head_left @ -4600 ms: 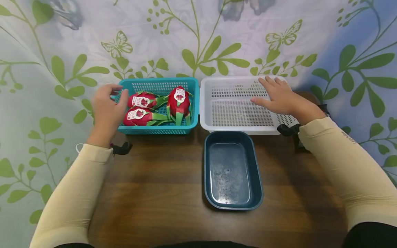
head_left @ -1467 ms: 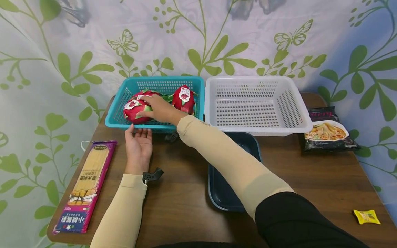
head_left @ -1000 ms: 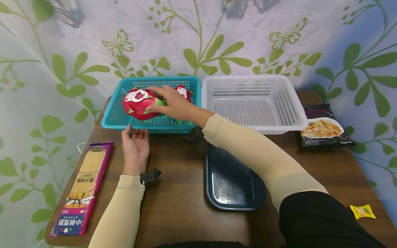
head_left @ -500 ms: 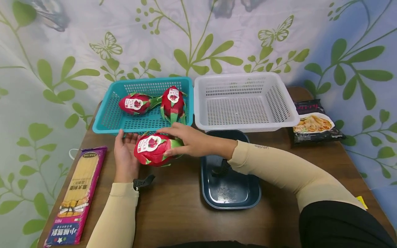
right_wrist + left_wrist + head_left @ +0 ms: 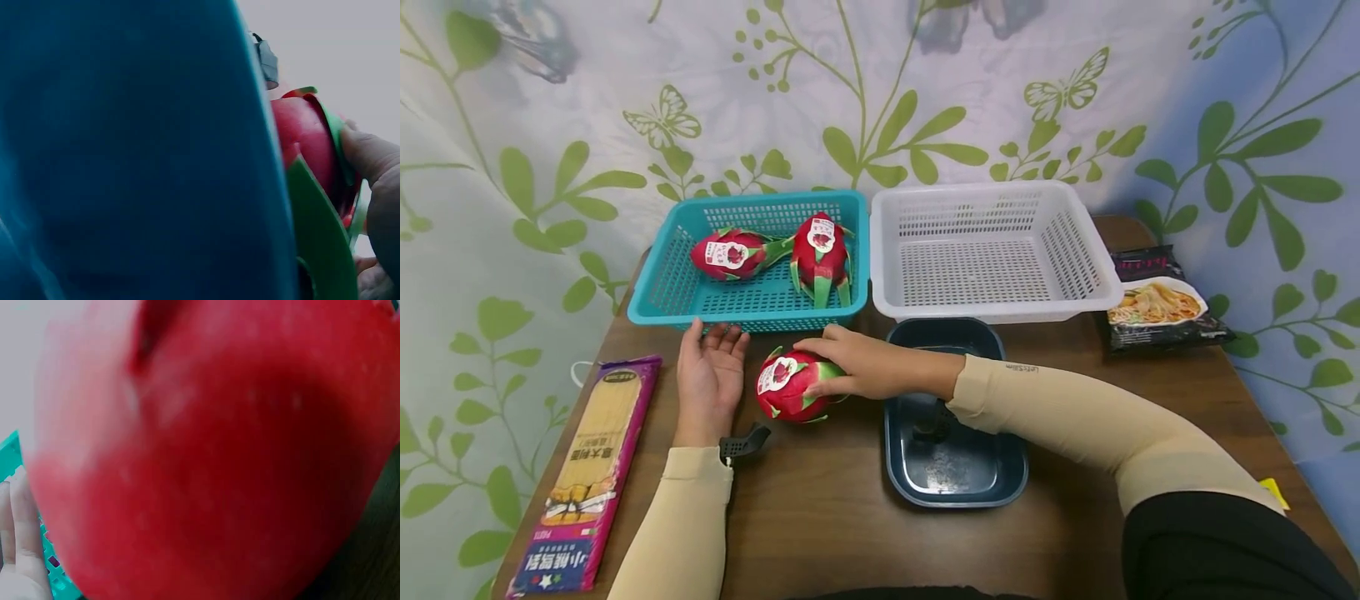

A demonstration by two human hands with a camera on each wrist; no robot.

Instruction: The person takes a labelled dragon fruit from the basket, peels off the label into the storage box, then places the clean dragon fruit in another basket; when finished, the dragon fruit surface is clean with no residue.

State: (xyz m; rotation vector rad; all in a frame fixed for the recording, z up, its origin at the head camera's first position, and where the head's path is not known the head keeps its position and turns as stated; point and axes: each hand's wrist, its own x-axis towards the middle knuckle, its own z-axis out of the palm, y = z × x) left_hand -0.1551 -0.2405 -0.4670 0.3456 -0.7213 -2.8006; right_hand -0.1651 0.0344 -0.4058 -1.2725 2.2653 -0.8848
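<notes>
My right hand grips a red dragon fruit by its green-leaved end, low over the table in front of the teal basket. A white label shows on the fruit's upper side. Beside it, my left hand lies palm up with relaxed fingers at the basket's front edge, holding nothing. Two more labelled dragon fruits, one on the left and one on the right, lie inside that basket. The held fruit fills most of the left wrist view; the right wrist view shows my thumb against its leaves.
A white basket stands right of the teal one. In front of it is a dark blue tray, partly under my right forearm. A pasta packet lies at left, a black noodle packet and a yellow wrapper at right.
My right hand has gone from over the white basket into the teal one, gripped a dragon fruit and brought it out toward me. My left hand has moved to the basket's front, palm up.
</notes>
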